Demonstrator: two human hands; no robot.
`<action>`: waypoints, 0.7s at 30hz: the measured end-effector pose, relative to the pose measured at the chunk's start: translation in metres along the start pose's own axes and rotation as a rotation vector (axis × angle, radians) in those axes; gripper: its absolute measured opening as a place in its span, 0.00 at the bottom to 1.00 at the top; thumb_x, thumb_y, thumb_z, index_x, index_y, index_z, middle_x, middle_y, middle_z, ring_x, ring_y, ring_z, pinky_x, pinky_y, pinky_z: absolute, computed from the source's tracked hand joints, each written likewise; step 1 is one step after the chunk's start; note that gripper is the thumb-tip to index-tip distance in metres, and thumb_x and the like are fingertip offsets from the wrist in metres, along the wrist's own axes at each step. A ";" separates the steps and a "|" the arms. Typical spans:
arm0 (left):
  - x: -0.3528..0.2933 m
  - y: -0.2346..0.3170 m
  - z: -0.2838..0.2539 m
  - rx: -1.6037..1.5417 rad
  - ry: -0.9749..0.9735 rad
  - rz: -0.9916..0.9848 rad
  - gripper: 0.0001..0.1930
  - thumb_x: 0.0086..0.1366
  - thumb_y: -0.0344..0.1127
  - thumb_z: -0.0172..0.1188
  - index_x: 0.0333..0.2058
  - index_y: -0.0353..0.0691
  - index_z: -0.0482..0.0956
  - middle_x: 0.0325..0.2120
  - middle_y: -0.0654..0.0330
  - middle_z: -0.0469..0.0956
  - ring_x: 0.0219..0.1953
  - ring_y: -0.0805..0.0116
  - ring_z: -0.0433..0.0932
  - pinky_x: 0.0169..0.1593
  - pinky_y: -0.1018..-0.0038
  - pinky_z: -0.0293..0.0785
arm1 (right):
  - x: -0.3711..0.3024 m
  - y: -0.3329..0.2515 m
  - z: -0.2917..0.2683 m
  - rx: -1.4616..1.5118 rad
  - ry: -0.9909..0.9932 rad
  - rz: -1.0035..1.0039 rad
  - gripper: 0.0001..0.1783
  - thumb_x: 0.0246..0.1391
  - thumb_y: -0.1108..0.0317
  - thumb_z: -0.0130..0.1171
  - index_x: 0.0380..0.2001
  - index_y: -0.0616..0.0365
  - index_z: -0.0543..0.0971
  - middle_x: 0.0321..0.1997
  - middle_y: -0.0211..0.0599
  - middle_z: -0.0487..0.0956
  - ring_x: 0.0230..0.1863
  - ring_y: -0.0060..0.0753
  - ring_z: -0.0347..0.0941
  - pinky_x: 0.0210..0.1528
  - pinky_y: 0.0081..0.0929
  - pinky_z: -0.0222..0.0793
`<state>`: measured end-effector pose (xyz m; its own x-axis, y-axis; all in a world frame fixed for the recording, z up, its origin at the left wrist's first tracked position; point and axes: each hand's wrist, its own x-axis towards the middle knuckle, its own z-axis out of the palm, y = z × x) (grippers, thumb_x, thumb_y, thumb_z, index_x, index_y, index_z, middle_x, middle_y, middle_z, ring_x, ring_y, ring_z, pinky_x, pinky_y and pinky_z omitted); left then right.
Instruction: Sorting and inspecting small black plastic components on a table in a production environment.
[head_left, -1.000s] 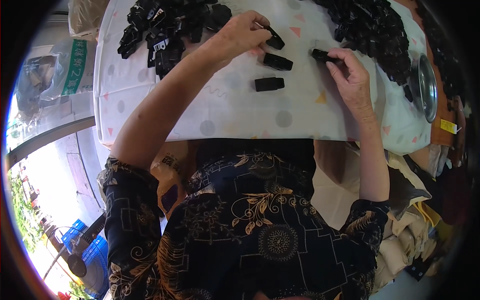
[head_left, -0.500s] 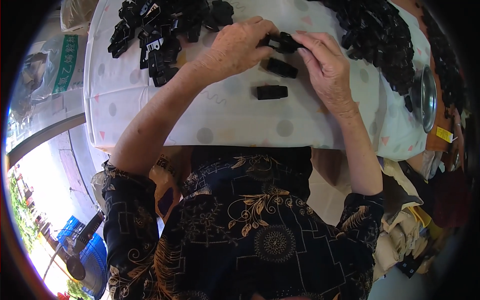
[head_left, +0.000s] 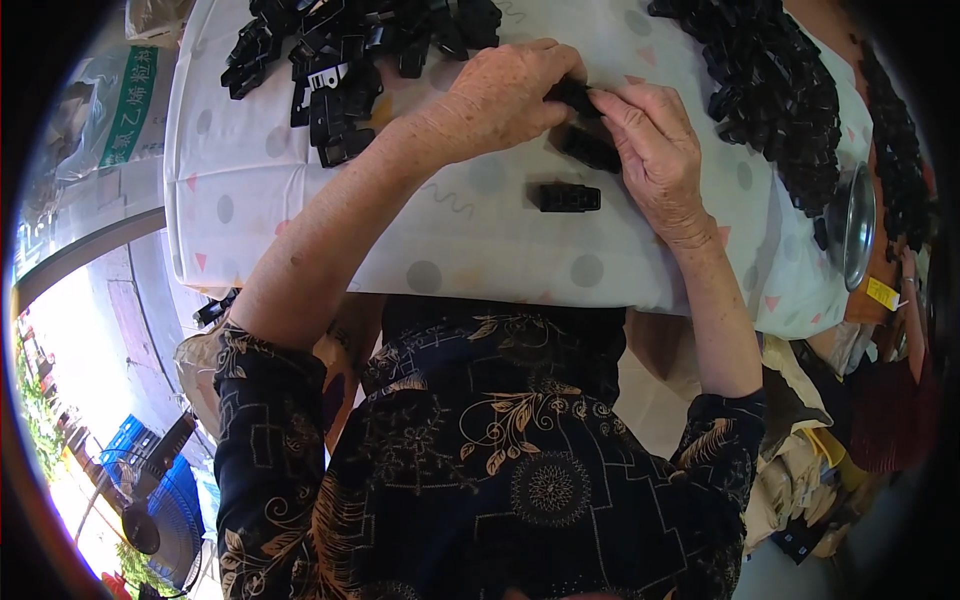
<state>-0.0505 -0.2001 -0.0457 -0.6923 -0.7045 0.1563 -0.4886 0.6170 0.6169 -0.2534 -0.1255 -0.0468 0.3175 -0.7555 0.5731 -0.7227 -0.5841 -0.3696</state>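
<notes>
Both hands meet over the cloth-covered table (head_left: 500, 255) around a small black plastic part (head_left: 573, 95). My left hand (head_left: 515, 92) has its fingers and thumb closed on the part's left side. From the other side, my right hand (head_left: 655, 150) pinches its right end between thumb and fingers. Much of the part is hidden, so its exact kind cannot be made out. Just below the hands lies a second black plastic piece (head_left: 592, 150), close to my right fingers. Nearer to me a third black block-like piece (head_left: 570, 198) rests alone on the cloth.
A heap of black plastic parts (head_left: 350, 50) sits at the far left, a larger heap (head_left: 765, 95) at the right. Beside it stands a round metal dish (head_left: 857, 225). Another person's arm (head_left: 912, 305) shows at the far right. A fan (head_left: 170, 510) stands lower left.
The held part has turned between my fingers, and both hands have closed in on each other. The view has shifted slightly, and another person's arm has come into sight at the right.
</notes>
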 end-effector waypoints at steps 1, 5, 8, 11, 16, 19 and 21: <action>0.000 -0.001 -0.001 -0.006 -0.005 -0.006 0.16 0.57 0.34 0.63 0.45 0.39 0.77 0.41 0.52 0.80 0.44 0.50 0.80 0.49 0.58 0.78 | 0.001 0.000 0.001 -0.020 -0.002 -0.014 0.17 0.50 0.83 0.65 0.44 0.59 0.84 0.44 0.36 0.80 0.46 0.39 0.78 0.46 0.28 0.76; 0.000 -0.003 0.000 -0.005 0.000 0.010 0.16 0.57 0.34 0.63 0.45 0.39 0.77 0.41 0.51 0.80 0.44 0.50 0.80 0.49 0.58 0.78 | 0.001 -0.001 0.000 0.102 0.018 0.116 0.16 0.51 0.83 0.65 0.44 0.59 0.84 0.44 0.36 0.80 0.45 0.38 0.78 0.44 0.26 0.77; 0.001 -0.001 -0.001 0.029 -0.016 0.005 0.17 0.57 0.34 0.63 0.45 0.38 0.77 0.41 0.51 0.80 0.45 0.49 0.80 0.49 0.58 0.78 | 0.001 0.000 -0.001 0.233 -0.015 0.263 0.16 0.52 0.83 0.64 0.44 0.59 0.84 0.43 0.36 0.80 0.44 0.37 0.78 0.42 0.26 0.77; 0.002 -0.003 -0.002 0.011 -0.028 -0.003 0.17 0.57 0.35 0.63 0.45 0.38 0.77 0.41 0.50 0.80 0.45 0.49 0.80 0.49 0.58 0.78 | 0.003 0.004 0.002 0.147 -0.008 0.140 0.16 0.52 0.83 0.64 0.44 0.60 0.84 0.43 0.36 0.80 0.42 0.36 0.77 0.42 0.26 0.76; 0.003 -0.003 -0.002 0.025 -0.005 0.016 0.17 0.57 0.35 0.63 0.44 0.38 0.77 0.41 0.50 0.80 0.45 0.48 0.80 0.49 0.58 0.77 | 0.006 0.008 0.002 0.017 -0.030 -0.012 0.16 0.49 0.84 0.64 0.43 0.61 0.84 0.44 0.35 0.80 0.43 0.38 0.76 0.45 0.30 0.75; 0.002 0.001 -0.005 0.006 -0.039 -0.030 0.16 0.56 0.34 0.62 0.44 0.38 0.77 0.41 0.50 0.80 0.45 0.48 0.80 0.49 0.58 0.77 | 0.007 0.000 -0.006 -0.147 -0.092 -0.087 0.19 0.45 0.82 0.65 0.44 0.59 0.84 0.45 0.36 0.79 0.48 0.40 0.75 0.50 0.33 0.72; 0.003 0.003 -0.006 0.009 -0.039 -0.028 0.16 0.56 0.34 0.62 0.44 0.38 0.77 0.41 0.50 0.80 0.45 0.48 0.79 0.49 0.58 0.77 | 0.006 -0.002 -0.007 -0.159 -0.107 -0.085 0.21 0.44 0.81 0.64 0.45 0.59 0.83 0.46 0.36 0.79 0.50 0.41 0.75 0.52 0.34 0.71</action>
<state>-0.0508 -0.2018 -0.0386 -0.6985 -0.7073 0.1085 -0.5125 0.6003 0.6140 -0.2544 -0.1270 -0.0381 0.4391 -0.7376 0.5130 -0.7755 -0.5995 -0.1982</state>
